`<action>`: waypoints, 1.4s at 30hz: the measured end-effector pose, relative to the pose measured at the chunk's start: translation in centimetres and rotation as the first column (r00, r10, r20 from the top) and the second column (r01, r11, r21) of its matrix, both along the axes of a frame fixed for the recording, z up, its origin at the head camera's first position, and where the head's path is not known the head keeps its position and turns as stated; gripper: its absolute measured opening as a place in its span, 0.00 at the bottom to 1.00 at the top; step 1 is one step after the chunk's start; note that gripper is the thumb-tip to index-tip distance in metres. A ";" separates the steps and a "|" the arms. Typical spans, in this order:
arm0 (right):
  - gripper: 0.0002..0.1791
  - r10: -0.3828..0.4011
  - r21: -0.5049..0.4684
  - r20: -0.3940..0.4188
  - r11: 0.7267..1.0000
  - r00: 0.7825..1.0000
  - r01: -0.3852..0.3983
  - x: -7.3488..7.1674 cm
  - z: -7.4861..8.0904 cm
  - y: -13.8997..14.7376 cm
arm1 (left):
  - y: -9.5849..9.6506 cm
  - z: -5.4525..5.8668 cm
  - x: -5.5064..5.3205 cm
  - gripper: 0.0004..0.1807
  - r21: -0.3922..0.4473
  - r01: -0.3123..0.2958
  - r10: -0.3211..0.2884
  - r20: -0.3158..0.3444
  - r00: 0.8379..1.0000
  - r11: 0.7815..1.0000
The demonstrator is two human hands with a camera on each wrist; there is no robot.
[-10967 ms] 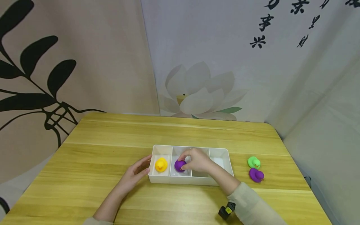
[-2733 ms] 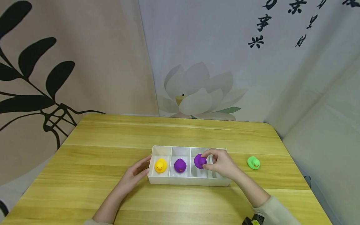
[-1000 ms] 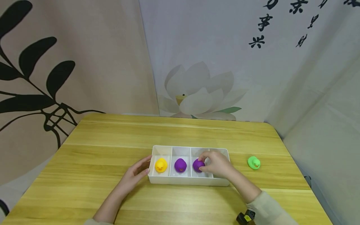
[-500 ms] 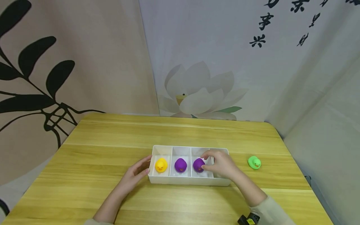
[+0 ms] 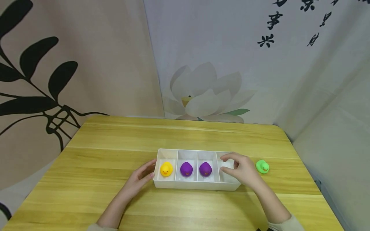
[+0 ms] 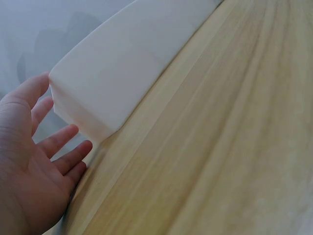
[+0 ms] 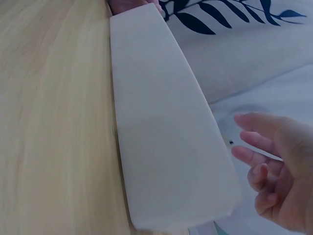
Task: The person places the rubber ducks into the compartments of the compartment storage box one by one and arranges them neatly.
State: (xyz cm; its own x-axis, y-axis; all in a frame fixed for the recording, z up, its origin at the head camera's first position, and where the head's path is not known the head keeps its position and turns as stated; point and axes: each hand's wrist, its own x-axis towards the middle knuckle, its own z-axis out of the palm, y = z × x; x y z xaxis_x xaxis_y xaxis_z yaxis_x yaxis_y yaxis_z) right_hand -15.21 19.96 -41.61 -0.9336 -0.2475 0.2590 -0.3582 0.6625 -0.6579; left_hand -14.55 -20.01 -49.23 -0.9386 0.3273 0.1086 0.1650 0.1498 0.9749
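A white divided tray [image 5: 196, 185] stands on the table, split into a row of compartments. In its leftmost compartment sits a yellow rubber duck [image 5: 166, 169]. Purple rubber ducks fill the two middle ones, one left of centre [image 5: 186, 169] and one right of it [image 5: 205, 169]. My left hand [image 5: 141, 176] rests its fingertips against the tray's left end, as the left wrist view also shows. Over the rightmost compartment my right hand [image 5: 241, 168] hovers with thumb and forefinger apart, holding nothing. A green rubber duck [image 5: 262, 166] sits on the table just beyond that hand.
The wooden table [image 5: 130, 138] reaches back to a curtain [image 5: 115, 64] printed with leaves, a lotus and characters. A pale cloth wall [image 5: 332, 112] hangs along the right side.
My right hand has let go of the second purple duck in the third compartment and moved right, over the last one. The left hand stays at the tray's end.
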 end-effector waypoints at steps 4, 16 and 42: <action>0.12 -0.026 -0.049 -0.016 0.998 1.000 0.026 0.5 0.0 1.5 | 0.1 0.0 0.0 0.27 0.004 -0.001 0.000 0.001 1.000 1.000; 0.17 -0.088 -0.104 -0.069 0.991 0.994 0.081 1.6 -0.5 5.5 | 0.1 0.0 0.0 0.26 0.005 -0.001 0.001 0.005 1.000 1.000; 0.19 -0.219 -0.056 0.006 0.974 0.976 0.219 2.5 -4.0 14.0 | 0.0 0.0 0.1 0.27 0.002 0.001 -0.001 0.003 1.000 1.000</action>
State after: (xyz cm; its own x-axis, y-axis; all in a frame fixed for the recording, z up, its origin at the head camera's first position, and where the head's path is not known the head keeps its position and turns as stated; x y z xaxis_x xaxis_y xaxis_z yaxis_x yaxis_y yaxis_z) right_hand -12.72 33.95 -45.59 -0.9634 -0.0226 0.2672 -0.2092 0.6869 -0.6960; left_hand -14.50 -20.03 -49.24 -0.9385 0.3283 0.1066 0.1624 0.1475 0.9756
